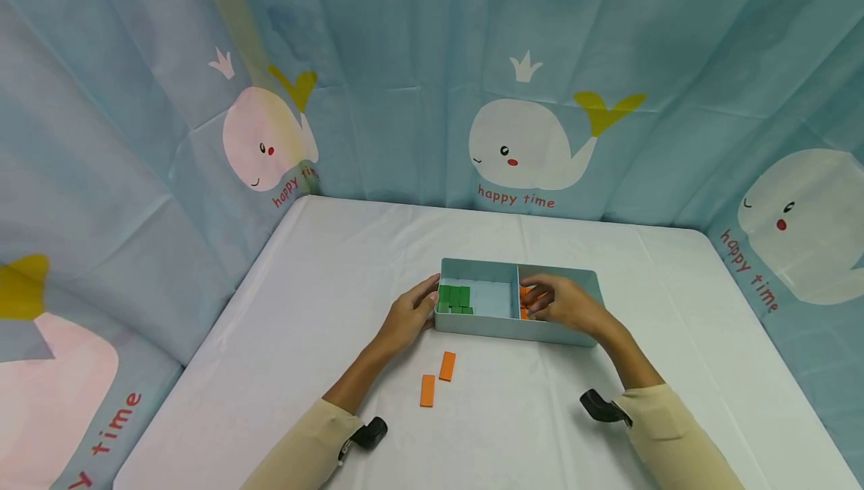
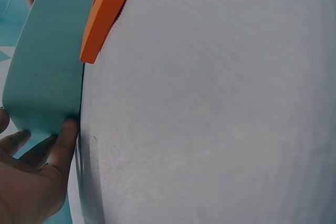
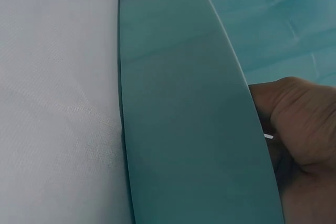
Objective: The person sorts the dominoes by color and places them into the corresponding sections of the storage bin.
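Observation:
A blue-green divided box [image 1: 479, 325] sits on the table. My left hand [image 1: 409, 314] rests against its left end; in the left wrist view the fingertips [image 2: 67, 129] touch the end wall. Green flat blocks [image 1: 454, 297] lie in the left part of the larger compartment. My right hand [image 1: 567, 302] reaches into the right compartment with bent fingers, over several orange blocks [image 1: 523, 292]. The box's wall [image 3: 189, 103] hides those fingertips in the right wrist view, so whether they pinch a block is unclear. Two orange blocks [image 1: 427, 391] lie on the cloth in front.
White cloth covers the table [image 1: 324, 265]. A blue curtain [image 1: 405, 40] printed with whales hangs behind it and at both sides. Each sleeve carries a black wrist device, one at the left cuff [image 1: 370, 434] and one at the right [image 1: 601, 406].

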